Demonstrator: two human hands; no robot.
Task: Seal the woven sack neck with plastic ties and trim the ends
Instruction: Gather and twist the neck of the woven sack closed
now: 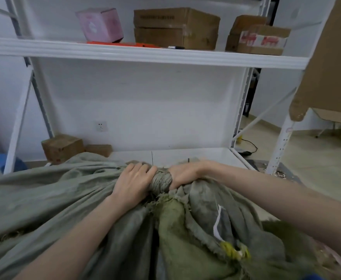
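Two hands are being used to clamp the gathered neck [161,181] of a grey-green woven sack [44,199]. The neck is being gripped from one side by the left hand [134,178], with fingers curled over the bunched cloth, and from the other side by the right hand [182,174], with fingers curled beneath it. A short twisted length of it is being squeezed between the two hands. The woven sack is being shown spread wide across the lower part of the view, reaching onto the white lower shelf [196,156] of a metal rack [282,142], and its frayed green edges are being fanned out toward the camera below the neck. A white strip [218,221] is being carried among the folds near the right forearm, above a yellow patch [234,249]; whether it is a plastic tie cannot be told. Two small cardboard boxes [61,147] are being held at the back left of the lower shelf, and a pink box [100,24], brown cartons [175,28] and a black pen [175,47] are being stored on the upper shelf [44,48]
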